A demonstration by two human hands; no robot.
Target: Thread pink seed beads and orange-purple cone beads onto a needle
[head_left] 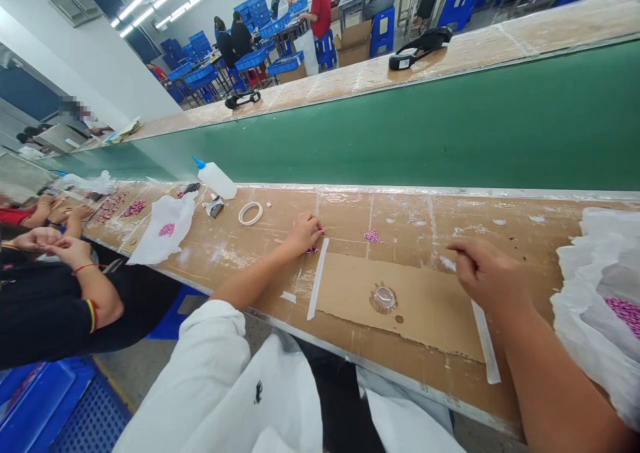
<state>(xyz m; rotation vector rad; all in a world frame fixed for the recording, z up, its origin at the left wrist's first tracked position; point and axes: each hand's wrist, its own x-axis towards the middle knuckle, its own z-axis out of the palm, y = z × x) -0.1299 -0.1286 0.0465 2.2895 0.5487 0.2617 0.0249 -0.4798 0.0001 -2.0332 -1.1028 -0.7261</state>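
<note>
My left hand (303, 231) rests on the brown bench with its fingers curled and its fingertips pinched on a small pink piece. A few more pink pieces (311, 249) lie just under it. A small pile of pink pieces (371, 236) sits to its right. My right hand (484, 273) hovers over the right end of a taped-down cardboard sheet (430, 306), fingers pinched together with nothing visible in them. A small clear dish (384, 298) lies on the cardboard between my hands.
A white bag (595, 306) holding pink pieces lies at the right. Left of my hand are a tape ring (251, 213), a squeeze bottle (217, 179) and another white bag (163, 229). A green conveyor belt (450, 126) runs behind. A co-worker's arms (75, 259) work at the left.
</note>
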